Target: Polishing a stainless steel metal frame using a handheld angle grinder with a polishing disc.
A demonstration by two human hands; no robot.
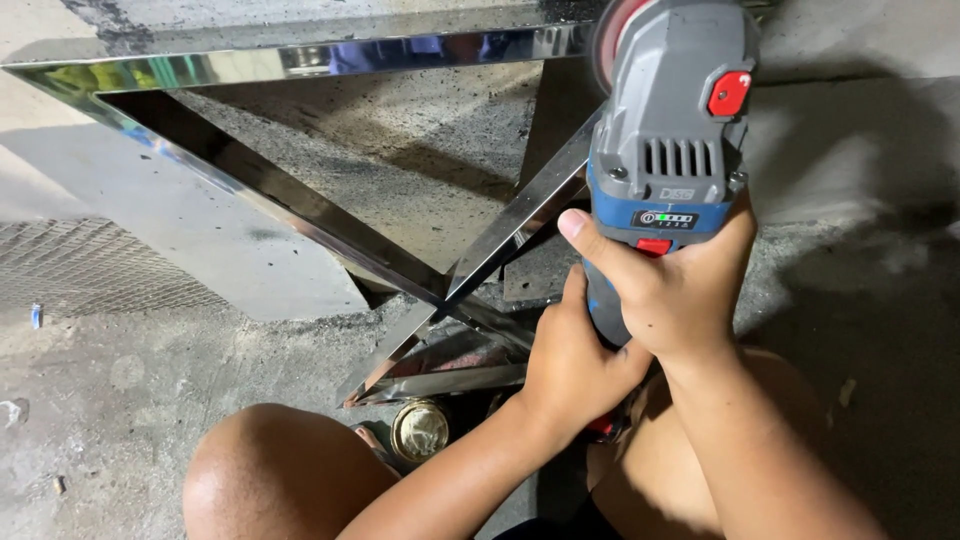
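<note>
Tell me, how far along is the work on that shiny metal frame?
Already done, by the look of it: the crossed metal frame gleams like a mirror along its bars. In hand: the right hand and left hand both grip a grey and blue grinder, its disc at the top bar. How much of the frame is left cannot be told.

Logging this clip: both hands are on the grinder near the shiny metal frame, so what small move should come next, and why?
Probably ease the grinder forward and down until its disc meets the metal frame. Both the right hand and the left hand already grip the body firmly, and the disc sits by the frame's top bar; whether it touches yet cannot be told.
</note>
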